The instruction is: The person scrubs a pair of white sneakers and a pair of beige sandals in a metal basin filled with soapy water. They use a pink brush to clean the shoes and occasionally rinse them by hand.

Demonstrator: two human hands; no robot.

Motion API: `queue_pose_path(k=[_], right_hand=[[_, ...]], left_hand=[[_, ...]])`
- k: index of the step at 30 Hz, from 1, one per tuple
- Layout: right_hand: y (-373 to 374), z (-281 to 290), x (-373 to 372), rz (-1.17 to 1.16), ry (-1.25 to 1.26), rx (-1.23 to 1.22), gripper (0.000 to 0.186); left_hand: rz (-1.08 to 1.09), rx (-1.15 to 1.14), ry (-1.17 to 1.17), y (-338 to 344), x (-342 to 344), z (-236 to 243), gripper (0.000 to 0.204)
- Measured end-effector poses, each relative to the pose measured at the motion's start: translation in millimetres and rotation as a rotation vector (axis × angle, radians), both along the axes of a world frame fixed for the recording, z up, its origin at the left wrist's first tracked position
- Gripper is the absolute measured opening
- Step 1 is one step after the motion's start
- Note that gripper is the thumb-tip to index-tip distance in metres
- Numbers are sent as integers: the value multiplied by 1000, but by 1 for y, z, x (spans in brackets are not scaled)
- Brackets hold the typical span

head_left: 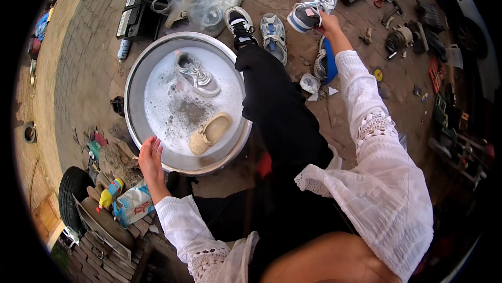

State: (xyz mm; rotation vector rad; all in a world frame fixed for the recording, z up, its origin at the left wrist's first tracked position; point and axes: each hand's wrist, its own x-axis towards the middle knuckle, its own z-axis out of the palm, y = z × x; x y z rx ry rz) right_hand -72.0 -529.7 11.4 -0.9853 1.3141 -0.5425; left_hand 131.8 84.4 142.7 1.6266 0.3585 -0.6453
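Two bare hands show, well apart from each other. The right hand (328,23), in the upper right of the frame, grips a gray-and-white sneaker (314,7) with white laces and a blue-edged sole, lifting it over the brown paving. The left hand (151,164), left of center and lower down, holds nothing; its fingers are extended beside the lower-left rim of a wide metal basin (134,118). Whether it touches that rim, I cannot tell.

Sudsy water (166,126) fills the basin, left of the frame's middle. A pale laced sneaker (201,78) lies in its upper half, and a beige clog (210,133) sits tilted in its lower right, both partly in the foam.

At the top center, a black-laced shoe (240,28) shows at the end of a black trouser leg (282,97), with a gray shoe with blue laces (273,37) just beside it. Below the raised sneaker, another shoe (320,62) rests against a blue object (330,63).

A clear plastic bag (212,2) lies above the basin. At the lower left are a yellow bottle (110,193), a blue-and-white packet (134,204) and a black tire (73,197).
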Motion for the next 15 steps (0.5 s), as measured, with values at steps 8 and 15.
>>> queue_pose_path(k=[8, 15], right_hand=[[-25, -137, -28, 116, 238, 54, 36], [20, -108, -6, 641, 1014, -378, 44]], left_hand=[[4, 85, 43, 10, 2, -10, 33], [-100, 116, 20, 1, 0, -8, 31]])
